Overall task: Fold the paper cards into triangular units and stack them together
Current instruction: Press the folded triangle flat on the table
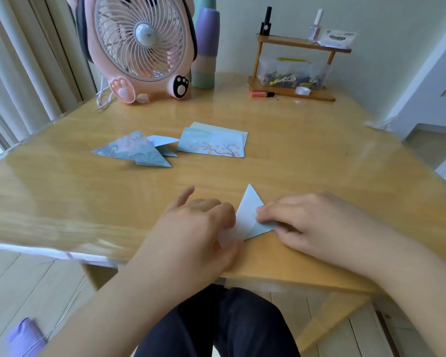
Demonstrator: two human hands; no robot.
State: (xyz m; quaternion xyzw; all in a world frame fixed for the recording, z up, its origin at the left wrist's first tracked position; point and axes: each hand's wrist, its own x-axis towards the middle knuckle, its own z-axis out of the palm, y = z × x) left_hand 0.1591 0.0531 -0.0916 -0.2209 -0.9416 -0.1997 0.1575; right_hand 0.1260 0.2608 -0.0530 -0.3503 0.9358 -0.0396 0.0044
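A: Head view. State the largest items first, referenced to the counter [294,161].

B: The wooden counter fills the middle of the view. At its far edge, left of centre, stands a pink fan [139,45]; just right of the fan, a tall purple and green vase [205,45]. At the far right corner of the counter sits a small wooden shelf [294,70] carrying bottles and a clear box.

A: Task items?

B: Mid-counter, left of centre, lie the folded triangular units [137,150], overlapping one another. Just right of them lies a stack of unfolded paper cards [213,143], the top one printed with a branch pattern. At the near edge of the counter lies the pale blue card being folded [249,215], one point aimed away from the person.

A: State of each grip?

B: Left hand [198,228]: fingers curled, pinching the left edge of that card against the counter. Right hand [304,217]: fingertips [262,211] pressed onto the right side of the card, thumb tucked below; the frame is blurred, so the exact finger contact cannot be told.
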